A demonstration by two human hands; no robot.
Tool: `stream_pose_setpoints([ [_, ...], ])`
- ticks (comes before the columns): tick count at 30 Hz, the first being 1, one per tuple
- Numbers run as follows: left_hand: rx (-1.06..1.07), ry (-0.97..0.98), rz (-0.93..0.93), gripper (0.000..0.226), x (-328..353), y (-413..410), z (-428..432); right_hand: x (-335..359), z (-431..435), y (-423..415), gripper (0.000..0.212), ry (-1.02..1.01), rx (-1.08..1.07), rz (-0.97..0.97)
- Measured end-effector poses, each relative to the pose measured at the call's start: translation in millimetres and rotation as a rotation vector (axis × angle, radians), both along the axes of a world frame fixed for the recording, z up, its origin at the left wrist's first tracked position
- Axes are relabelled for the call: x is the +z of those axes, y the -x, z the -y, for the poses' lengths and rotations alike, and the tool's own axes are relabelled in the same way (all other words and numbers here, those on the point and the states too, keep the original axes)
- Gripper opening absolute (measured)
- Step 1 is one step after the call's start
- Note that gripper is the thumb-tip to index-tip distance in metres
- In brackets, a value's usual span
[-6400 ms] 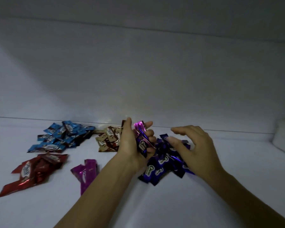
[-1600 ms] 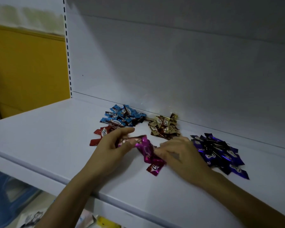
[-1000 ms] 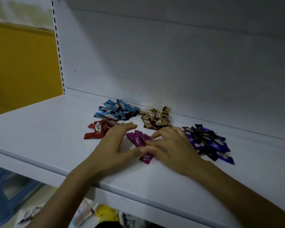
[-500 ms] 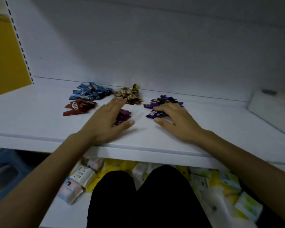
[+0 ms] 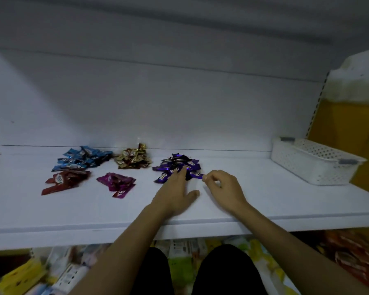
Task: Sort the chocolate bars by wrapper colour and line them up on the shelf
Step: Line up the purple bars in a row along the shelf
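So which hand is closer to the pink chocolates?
Left. The left hand lies flat to the right of the pink chocolates, fingertips on the purple pile; the right hand is further right, beyond it, pinching one purple bar.

Passable shelf (image 5: 256,179) surface centre-right of frame, between purple pile (image 5: 177,165) and white basket (image 5: 313,165); lower-left strip open before red pile (image 5: 65,180).

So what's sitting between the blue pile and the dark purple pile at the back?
The gold-brown pile lies between the blue pile and the purple pile; the head view shows it.
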State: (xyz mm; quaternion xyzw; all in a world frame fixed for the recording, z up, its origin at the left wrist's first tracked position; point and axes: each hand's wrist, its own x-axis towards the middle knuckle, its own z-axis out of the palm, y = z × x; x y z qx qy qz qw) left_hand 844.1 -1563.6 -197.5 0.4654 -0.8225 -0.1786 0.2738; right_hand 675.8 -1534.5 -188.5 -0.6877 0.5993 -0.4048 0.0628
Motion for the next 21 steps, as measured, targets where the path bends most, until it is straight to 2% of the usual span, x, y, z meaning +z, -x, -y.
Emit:
stream_pose_setpoints([
  [5,0.01,0.02,0.007,0.084,-0.7,1.8,-3.4,-1.5,0.0,-4.9,0.028,-0.055,-0.023,-0.15],
  [12,0.044,0.009,0.009,0.084,-2.7,7.7,0.3,-5.3,5.6,2.6,0.024,-0.02,-0.069,-0.159],
  [17,0.071,0.022,0.039,0.084,1.0,6.0,4.8,-0.7,7.9,-0.5,0.025,-0.034,-0.073,-0.224],
  [21,0.053,0.039,0.08,0.075,1.6,7.9,3.7,-1.0,7.8,-2.1,0.032,-0.08,-0.111,-0.319],
])
